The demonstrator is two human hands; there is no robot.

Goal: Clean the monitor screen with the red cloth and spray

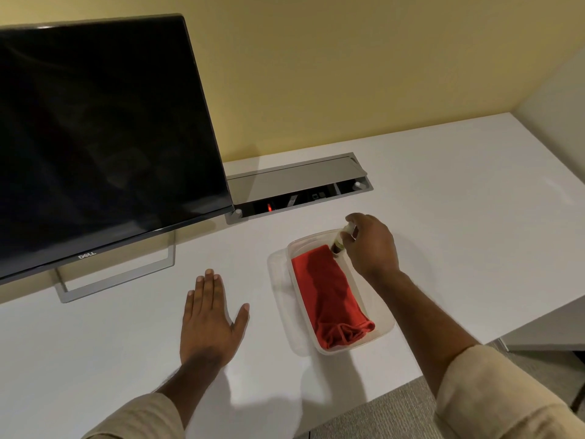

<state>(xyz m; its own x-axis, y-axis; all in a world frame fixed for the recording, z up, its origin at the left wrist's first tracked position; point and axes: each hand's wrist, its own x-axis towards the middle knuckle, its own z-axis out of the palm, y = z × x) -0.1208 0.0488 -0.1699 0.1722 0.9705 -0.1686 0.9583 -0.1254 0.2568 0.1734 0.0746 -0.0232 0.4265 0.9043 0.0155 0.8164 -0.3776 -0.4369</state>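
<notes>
My right hand [368, 245] has its fingers curled round the spray bottle [341, 239], standing in the clear tray [384, 331] beside the folded red cloth [329, 299]. Left hand [209, 321] flat, fingers straight, on the desk [443, 217]. Lift straight up so the cloth doesn't snag; monitor screen [95, 137] sits to the left.

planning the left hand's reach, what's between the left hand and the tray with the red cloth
In the head view, only bare white desk lies between the left hand, flat on the desk, and the clear tray holding the red cloth.
</notes>
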